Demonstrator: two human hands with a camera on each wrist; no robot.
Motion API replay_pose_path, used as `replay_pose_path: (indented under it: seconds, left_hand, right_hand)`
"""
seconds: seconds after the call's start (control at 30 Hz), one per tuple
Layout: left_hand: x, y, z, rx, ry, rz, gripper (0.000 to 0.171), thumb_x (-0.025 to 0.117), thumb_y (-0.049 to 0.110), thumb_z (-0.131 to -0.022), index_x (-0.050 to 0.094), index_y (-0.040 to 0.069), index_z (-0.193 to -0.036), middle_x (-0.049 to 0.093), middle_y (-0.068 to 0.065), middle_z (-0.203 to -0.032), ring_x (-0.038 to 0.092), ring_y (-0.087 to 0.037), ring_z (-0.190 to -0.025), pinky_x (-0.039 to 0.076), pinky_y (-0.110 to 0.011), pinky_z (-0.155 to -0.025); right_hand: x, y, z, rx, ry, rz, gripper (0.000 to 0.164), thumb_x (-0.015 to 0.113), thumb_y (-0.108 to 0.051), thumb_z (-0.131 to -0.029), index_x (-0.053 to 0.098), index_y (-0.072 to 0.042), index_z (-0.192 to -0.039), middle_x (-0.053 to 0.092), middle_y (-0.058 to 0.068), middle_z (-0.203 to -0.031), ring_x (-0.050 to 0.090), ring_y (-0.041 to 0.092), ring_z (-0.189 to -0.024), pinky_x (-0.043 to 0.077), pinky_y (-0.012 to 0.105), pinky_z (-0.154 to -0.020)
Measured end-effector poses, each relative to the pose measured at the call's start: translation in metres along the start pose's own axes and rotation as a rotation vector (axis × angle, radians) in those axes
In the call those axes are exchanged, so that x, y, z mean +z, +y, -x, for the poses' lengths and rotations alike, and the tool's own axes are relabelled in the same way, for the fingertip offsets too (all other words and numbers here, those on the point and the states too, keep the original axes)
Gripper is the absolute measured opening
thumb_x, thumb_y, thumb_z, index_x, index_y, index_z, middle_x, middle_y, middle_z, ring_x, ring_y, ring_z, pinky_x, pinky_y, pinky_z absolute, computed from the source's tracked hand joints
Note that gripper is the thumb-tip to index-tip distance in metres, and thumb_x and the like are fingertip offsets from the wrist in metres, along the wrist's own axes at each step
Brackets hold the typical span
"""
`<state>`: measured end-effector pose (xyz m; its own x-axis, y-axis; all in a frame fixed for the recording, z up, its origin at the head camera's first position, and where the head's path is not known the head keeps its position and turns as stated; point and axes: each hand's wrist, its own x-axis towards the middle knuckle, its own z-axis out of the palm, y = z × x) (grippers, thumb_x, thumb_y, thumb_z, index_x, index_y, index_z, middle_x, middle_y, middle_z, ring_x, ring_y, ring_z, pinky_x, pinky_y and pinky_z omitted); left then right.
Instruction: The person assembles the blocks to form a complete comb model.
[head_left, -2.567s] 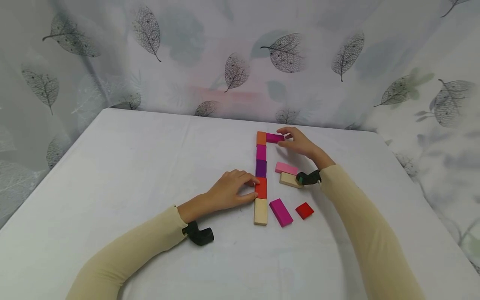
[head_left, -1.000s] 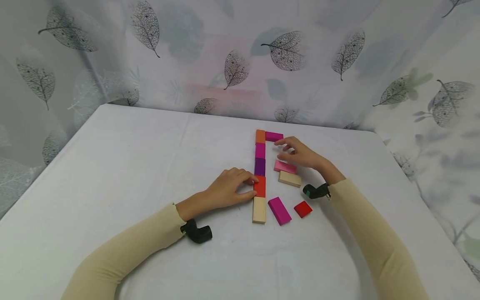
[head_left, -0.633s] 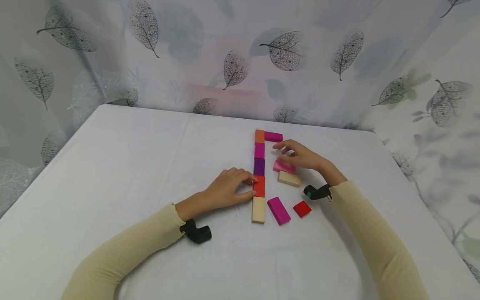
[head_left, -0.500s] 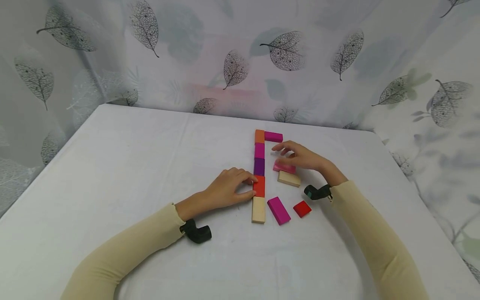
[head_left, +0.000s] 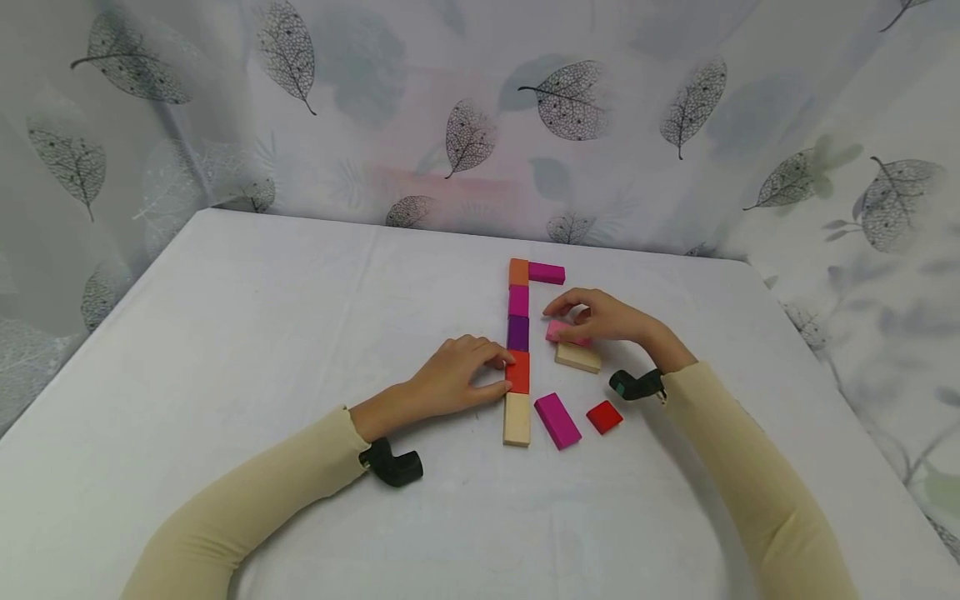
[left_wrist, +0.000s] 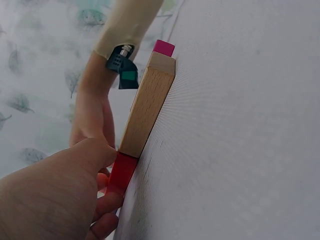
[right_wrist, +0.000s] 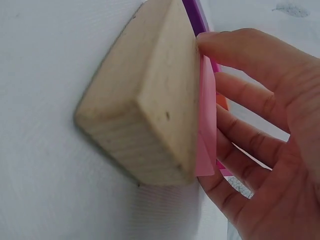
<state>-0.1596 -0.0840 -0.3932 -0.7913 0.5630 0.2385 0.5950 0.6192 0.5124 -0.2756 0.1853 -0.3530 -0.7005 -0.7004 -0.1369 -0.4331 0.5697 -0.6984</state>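
In the head view, my left hand (head_left: pixel 457 379) rests at the left side of an orange-red wooden block (head_left: pixel 519 372), touching it with thumb and fingers. That block lies in a straight row between a purple block (head_left: pixel 518 333) and a plain wood block (head_left: pixel 517 419). My right hand (head_left: pixel 607 318) is over a pink block (head_left: pixel 577 337), its fingers loosely curved. In the right wrist view, the thumb is at the pink block's (right_wrist: pixel 206 130) edge, with the fingers beyond its far side. Whether they press on it is unclear. Another plain block (head_left: pixel 577 357) lies against the pink one.
Farther up the row are a magenta block (head_left: pixel 519 301) and an orange block (head_left: pixel 519 272); a magenta block (head_left: pixel 547 272) extends right from the orange one. A loose magenta block (head_left: pixel 558 421) and a small red block (head_left: pixel 604 417) lie nearer on the white table (head_left: pixel 300 333).
My right hand has left the far magenta block and come nearer and down to the pink block. The left hand stays at the orange-red block. The blocks keep their places.
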Motion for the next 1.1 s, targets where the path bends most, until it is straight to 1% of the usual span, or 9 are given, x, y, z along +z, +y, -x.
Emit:
replay_pose_path:
  seconds: [0.33, 0.5, 0.67, 0.77, 0.97, 1.1]
  left_hand:
    - [0.0005, 0.0009, 0.0001, -0.008, 0.003, 0.004, 0.033, 0.067, 0.031, -0.090, 0.064, 0.014, -0.118, 0.065, 0.002, -0.106, 0.058, -0.014, -0.103, 0.043, -0.040, -0.091]
    - [0.0001, 0.0008, -0.0007, -0.016, -0.005, 0.005, 0.033, 0.067, 0.031, -0.090, 0.063, 0.015, -0.118, 0.065, 0.003, -0.106, 0.057, -0.013, -0.103, 0.043, -0.039, -0.091]
    - [-0.0022, 0.0021, -0.0007, -0.021, -0.010, 0.004, 0.034, 0.067, 0.031, -0.090, 0.063, 0.014, -0.119, 0.065, 0.002, -0.106, 0.057, -0.014, -0.104, 0.043, -0.039, -0.091]
    - [-0.0032, 0.0030, -0.0004, -0.021, -0.011, 0.008, 0.033, 0.067, 0.031, -0.090, 0.063, 0.014, -0.119, 0.065, 0.001, -0.107, 0.057, -0.014, -0.105, 0.043, -0.040, -0.091]
    - [-0.0030, 0.0031, 0.0001, -0.019, -0.007, 0.017, 0.033, 0.068, 0.030, -0.090, 0.063, 0.014, -0.119, 0.065, 0.002, -0.107, 0.057, -0.014, -0.104, 0.042, -0.040, -0.091]
    - [-0.0022, 0.0028, 0.0003, -0.013, 0.002, 0.019, 0.033, 0.068, 0.030, -0.090, 0.064, 0.014, -0.118, 0.065, 0.002, -0.107, 0.058, -0.015, -0.104, 0.042, -0.040, -0.091]
  right_hand:
    - [0.0006, 0.0017, 0.0008, 0.021, 0.024, -0.002, 0.034, 0.068, -0.014, -0.091, 0.062, 0.001, -0.121, 0.062, 0.017, -0.122, 0.053, 0.032, -0.116, 0.045, 0.049, -0.099]
    - [0.0003, 0.0030, 0.0023, 0.029, 0.039, -0.005, 0.038, 0.069, -0.013, -0.090, 0.059, 0.002, -0.124, 0.060, 0.018, -0.122, 0.052, 0.033, -0.115, 0.045, 0.050, -0.099]
    - [-0.0014, 0.0047, 0.0042, 0.053, 0.037, 0.024, 0.042, 0.070, -0.011, -0.088, 0.058, 0.002, -0.126, 0.059, 0.018, -0.123, 0.053, 0.033, -0.113, 0.046, 0.050, -0.099]
    - [-0.0021, 0.0064, 0.0041, 0.077, 0.045, 0.048, 0.042, 0.071, -0.011, -0.087, 0.058, 0.001, -0.126, 0.059, 0.017, -0.119, 0.054, 0.031, -0.110, 0.047, 0.047, -0.097]
    - [-0.0022, 0.0066, 0.0042, 0.086, 0.049, 0.067, 0.038, 0.072, -0.013, -0.087, 0.058, 0.001, -0.119, 0.059, 0.014, -0.106, 0.054, 0.027, -0.099, 0.049, 0.038, -0.091]
    - [-0.0019, 0.0049, 0.0055, 0.089, 0.040, 0.061, 0.037, 0.072, -0.012, -0.087, 0.058, 0.003, -0.118, 0.060, 0.015, -0.107, 0.054, 0.028, -0.100, 0.048, 0.041, -0.091]
